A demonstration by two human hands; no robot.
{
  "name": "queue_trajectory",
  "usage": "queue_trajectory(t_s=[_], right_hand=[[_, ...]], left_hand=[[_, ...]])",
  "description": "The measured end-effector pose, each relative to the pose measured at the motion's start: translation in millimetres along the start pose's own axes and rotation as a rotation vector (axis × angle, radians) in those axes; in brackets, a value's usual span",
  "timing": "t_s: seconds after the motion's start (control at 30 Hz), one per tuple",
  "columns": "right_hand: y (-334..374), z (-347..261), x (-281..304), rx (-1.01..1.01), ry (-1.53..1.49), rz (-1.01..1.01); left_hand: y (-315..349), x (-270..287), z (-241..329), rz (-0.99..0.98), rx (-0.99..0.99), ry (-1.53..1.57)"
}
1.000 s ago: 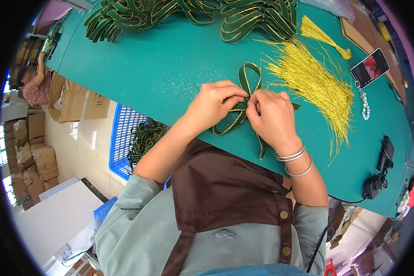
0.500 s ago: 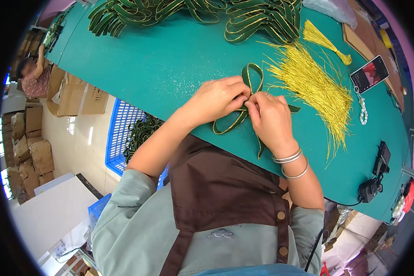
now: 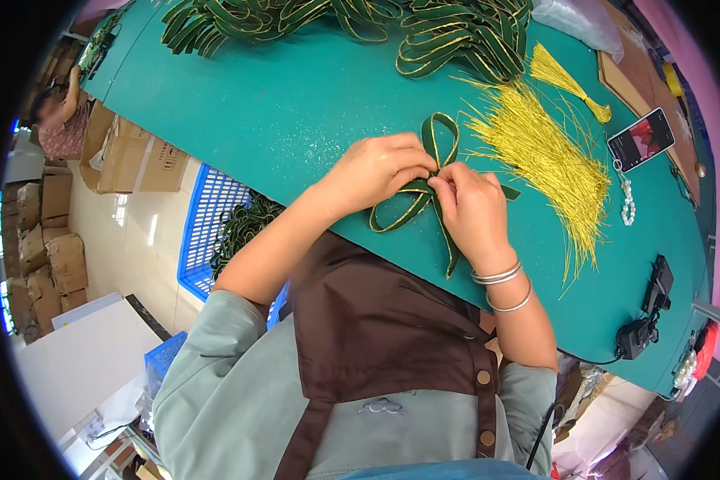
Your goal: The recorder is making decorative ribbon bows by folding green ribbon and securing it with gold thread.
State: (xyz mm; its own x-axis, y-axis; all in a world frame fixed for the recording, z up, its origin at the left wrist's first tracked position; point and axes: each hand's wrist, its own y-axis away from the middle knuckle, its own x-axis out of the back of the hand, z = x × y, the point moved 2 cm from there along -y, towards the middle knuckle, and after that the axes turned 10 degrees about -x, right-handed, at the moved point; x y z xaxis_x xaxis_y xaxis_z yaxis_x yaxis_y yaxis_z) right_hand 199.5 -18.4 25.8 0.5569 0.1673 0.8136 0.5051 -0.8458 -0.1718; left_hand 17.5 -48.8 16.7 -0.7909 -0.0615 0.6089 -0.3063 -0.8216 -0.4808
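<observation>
A dark green ribbon bow [image 3: 404, 210] with gold edges lies over the near part of the green table. One loop stands up behind my fingers, another spreads to the lower left, and tails hang to the right and toward me. My left hand [image 3: 386, 166] is closed, pinching the bow's middle from the left. My right hand [image 3: 472, 204], with silver bangles at the wrist, pinches the same middle from the right. Both sets of fingertips nearly meet there and hide the centre of the bow. Beside my right hand a spread of thin gold wire ties [image 3: 548, 160] lies on the table.
Heaps of green ribbon loops [image 3: 464, 40] lie along the far side. A bundled gold tie bunch [image 3: 568, 80], a phone [image 3: 642, 141] with a beaded strap and a black adapter [image 3: 636, 338] are at right. A blue basket [image 3: 202, 232] holds more ribbon. Another person [image 3: 62, 124] works far left.
My fingers stay pinched at the bow's middle, and the right hand's fingertips have shifted slightly. The whole view has moved a little; the bow keeps nearly the same shape.
</observation>
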Motion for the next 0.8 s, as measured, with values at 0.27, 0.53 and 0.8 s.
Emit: queue_trajectory(t_s=[0.27, 0.53, 0.8], right_hand=[[-3, 7, 12, 0.015, -0.013, 0.036], [-3, 13, 38, 0.012, -0.043, 0.095], [-1, 9, 24, -0.25, -0.911, -0.108]], left_hand=[[-3, 29, -4, 0.139, 0.094, -0.204], [-16, 57, 38, 0.191, 0.032, -0.201], [-44, 8, 56, 0.125, -0.175, -0.085]])
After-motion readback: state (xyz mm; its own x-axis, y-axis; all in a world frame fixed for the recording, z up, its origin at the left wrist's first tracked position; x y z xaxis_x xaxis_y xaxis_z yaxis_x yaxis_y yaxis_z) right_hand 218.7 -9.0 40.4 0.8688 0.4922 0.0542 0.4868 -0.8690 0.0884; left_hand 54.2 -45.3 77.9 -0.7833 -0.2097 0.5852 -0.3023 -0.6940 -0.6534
